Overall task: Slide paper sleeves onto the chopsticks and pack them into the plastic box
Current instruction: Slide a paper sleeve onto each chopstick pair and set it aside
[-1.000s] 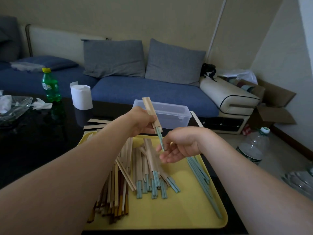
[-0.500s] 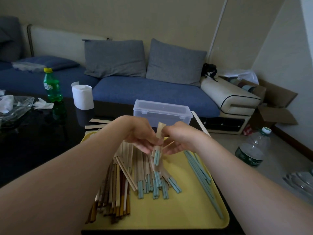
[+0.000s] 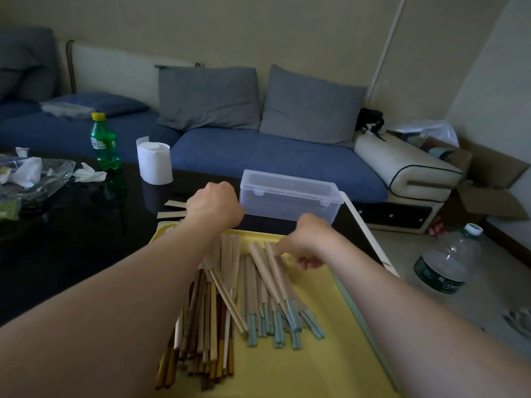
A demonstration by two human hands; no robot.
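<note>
The left hand (image 3: pixel 214 206) is hanging over the far left corner of the yellow tray (image 3: pixel 287 372), knuckles up and fingers curling under out of sight, so I cannot tell whether it is gripping anything; the right hand (image 3: pixel 307 242) is sitting over the tray's far edge, fingers (image 3: pixel 310 261) curling and blurred, brushing the top ends of the sleeved chopsticks (image 3: pixel 273 294), and whether it is pinching one I cannot tell. One plastic box (image 3: pixel 288 196), lid down, is standing just beyond and between the two hands, nearly touching the left one; bare tray is lying open nearer the person than the right hand, and dark table (image 3: pixel 71 239) is stretching free to the left of the left hand; the table's edge is running close outside the right wrist. Two loose paper sleeves (image 3: pixel 172 209) are lying just left of the left hand; the bare chopsticks (image 3: pixel 207 326) are lying heaped under the left forearm, too overlapped to count, as are the sleeved ones; a few loose blue chopsticks (image 3: pixel 355 308) are lying under the right forearm. Half a second ago both hands were meeting on one sleeved pair above the tray; now they are parting, and no pair is hanging in the air.
</note>
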